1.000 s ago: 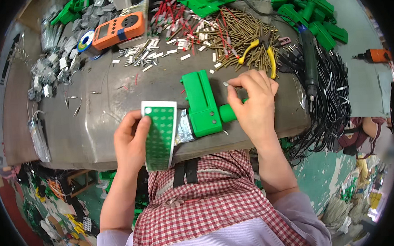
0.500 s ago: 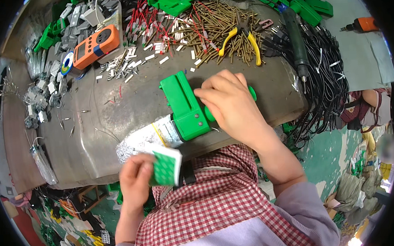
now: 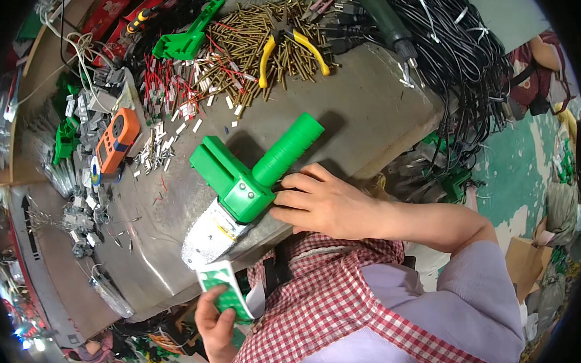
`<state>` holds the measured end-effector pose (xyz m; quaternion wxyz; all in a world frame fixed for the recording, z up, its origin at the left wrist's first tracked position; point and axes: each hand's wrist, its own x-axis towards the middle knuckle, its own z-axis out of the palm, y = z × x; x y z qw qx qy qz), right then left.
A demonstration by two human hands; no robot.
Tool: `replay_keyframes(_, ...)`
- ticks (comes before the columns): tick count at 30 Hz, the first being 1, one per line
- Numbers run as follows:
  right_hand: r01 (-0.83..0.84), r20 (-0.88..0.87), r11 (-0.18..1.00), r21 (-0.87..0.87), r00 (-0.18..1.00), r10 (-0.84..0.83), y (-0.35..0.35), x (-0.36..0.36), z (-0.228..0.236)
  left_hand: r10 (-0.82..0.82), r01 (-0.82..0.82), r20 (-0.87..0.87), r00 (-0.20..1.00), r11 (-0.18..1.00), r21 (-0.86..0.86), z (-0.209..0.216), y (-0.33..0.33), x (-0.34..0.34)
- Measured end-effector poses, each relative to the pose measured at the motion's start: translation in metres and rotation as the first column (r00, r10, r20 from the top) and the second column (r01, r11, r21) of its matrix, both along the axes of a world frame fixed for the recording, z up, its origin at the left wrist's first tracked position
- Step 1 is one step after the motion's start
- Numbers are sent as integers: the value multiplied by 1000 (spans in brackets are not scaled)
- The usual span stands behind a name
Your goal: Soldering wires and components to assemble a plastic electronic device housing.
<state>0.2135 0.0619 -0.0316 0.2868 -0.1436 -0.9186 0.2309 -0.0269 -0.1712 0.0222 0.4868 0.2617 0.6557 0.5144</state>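
My left hand (image 3: 214, 320) pinches a green-and-white label sheet (image 3: 218, 278) below the near table edge; a white flap curls at the sheet's lower right. Just above the sheet lies a green plastic hand tool (image 3: 228, 175) with a round ribbed handle (image 3: 290, 147) pointing to the far right. Its shiny silver plate (image 3: 208, 236) points to the near left, a yellow strip across it. My right hand (image 3: 331, 202) is beside the tool's housing, fingers bent and a little apart, fingertips at its near right corner. The right thumb is hidden.
Yellow-handled pliers (image 3: 286, 45) lie on a heap of brass-coloured rods (image 3: 243, 36) at the back. Black cables (image 3: 441, 49) bunch at the right, beside a dark green electric screwdriver (image 3: 380, 16). An orange meter (image 3: 117, 139) and grey parts sit at the left.
The view has turned. My right hand has come off the round handle to the housing's near side. The label sheet in my left hand has tilted, and its white flap now shows.
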Motion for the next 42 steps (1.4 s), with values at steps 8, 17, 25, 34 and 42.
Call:
replay_keyframes(8, 186, -149, 936, 298, 978, -147, 17, -20, 32, -706, 706, 234, 668, 701, 102, 17, 54, 4)
replay_keyframes(17, 208, -125, 940, 272, 976, -180, 20, -32, 64, -125, 54, -976, 179, 992, -118, -44, 55, -29)
replay_keyframes(25, 190, -12, 945, 265, 981, -194, 13, -33, 70, -92, -43, -987, 132, 994, -98, -33, 49, -10)
replay_keyframes(34, 147, 70, 936, 320, 981, -179, 11, -29, 65, -306, 142, -854, 420, 952, -271, -43, 86, -46)
replay_keyframes(42, -40, 220, 983, 177, 975, 0, 0, -27, 46, -34, 277, -965, 259, 960, 40, -13, 29, 10)
